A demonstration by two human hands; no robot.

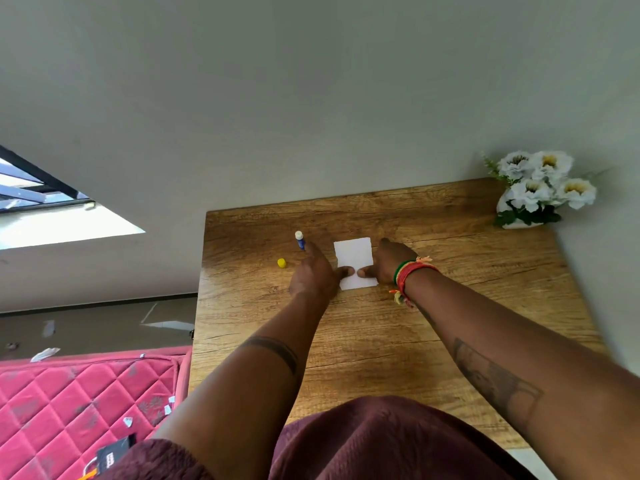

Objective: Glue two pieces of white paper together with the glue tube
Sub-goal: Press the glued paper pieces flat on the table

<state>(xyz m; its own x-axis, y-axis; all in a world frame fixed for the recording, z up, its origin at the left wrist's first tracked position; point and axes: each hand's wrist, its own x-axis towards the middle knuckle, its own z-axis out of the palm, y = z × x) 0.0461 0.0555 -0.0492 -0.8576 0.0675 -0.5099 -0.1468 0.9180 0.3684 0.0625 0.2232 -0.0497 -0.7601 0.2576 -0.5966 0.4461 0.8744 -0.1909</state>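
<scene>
Head view: white paper (355, 263) lying flat near the middle of the wooden surface (450, 323), toward its far edge. Left hand (315, 275) flat at the paper's left edge, grip loose, thumb tip on the near-left part of the sheet, index finger stretched toward the glue tube (300, 240). Right hand (389, 263) at the right edge, thumb pressing the sheet, other fingers' curl not discernible. Yellow cap (282, 263) just left of the left hand. White flowers (540, 188) at the far-right corner.

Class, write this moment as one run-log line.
both thumbs press white paper | left hand, right hand flat | glue tube uncapped | yellow cap apart
</scene>
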